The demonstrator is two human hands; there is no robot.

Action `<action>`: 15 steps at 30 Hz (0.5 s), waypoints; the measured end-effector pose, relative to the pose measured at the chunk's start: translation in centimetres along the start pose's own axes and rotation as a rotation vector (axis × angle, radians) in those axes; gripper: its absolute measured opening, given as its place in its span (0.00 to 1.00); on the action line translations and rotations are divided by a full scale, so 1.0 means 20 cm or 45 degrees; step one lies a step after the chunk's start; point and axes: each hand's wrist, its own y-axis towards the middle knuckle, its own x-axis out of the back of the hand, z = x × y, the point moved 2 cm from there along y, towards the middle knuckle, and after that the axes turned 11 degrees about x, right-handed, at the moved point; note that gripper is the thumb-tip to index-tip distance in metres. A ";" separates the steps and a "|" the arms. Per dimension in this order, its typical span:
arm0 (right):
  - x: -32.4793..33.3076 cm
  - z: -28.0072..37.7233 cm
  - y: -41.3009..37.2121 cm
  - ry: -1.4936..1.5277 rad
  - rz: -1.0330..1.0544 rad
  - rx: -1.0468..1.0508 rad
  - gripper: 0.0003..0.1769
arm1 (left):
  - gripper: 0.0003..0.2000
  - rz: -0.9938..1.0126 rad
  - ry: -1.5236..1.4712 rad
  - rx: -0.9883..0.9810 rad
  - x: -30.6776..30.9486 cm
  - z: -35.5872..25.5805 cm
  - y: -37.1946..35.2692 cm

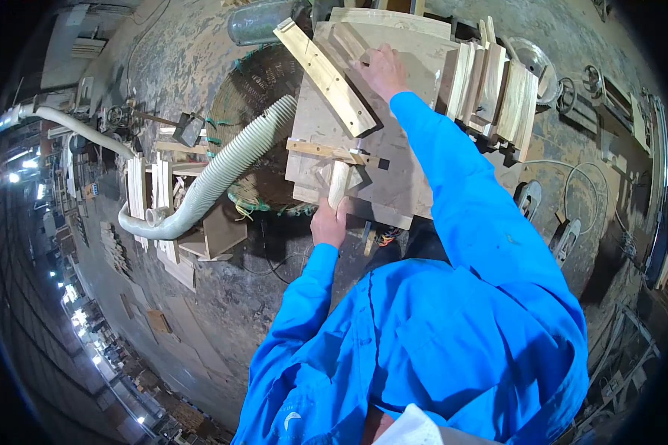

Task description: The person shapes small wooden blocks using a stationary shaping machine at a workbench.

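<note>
My left hand (328, 224) is closed around the lower end of a pale wooden piece (338, 184) at the near edge of the worktable (404, 167). That piece reaches up over a small wooden block toward a narrow wooden strip (321, 150) lying across the table. Farther off, my right hand (384, 72) grips the near end of a brownish wooden piece (346, 41) on the tabletop; its fingertips are partly hidden. Between the hands and to the left, a long, slightly curved board (326, 78) with dark holes lies slantwise, its far end past the table's edge.
Several wooden parts (490, 85) stand stacked at the table's right side. A ribbed hose (234, 152) runs up to the left edge, over a large woven basket (226, 96). More wood pieces (150, 185) stand at left. Metal clamps (568, 239) and a cable are at right.
</note>
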 end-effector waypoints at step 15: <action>-0.08 0.17 0.07 -0.087 0.121 0.028 0.25 | 0.29 0.121 -0.057 0.099 0.06 0.18 -0.08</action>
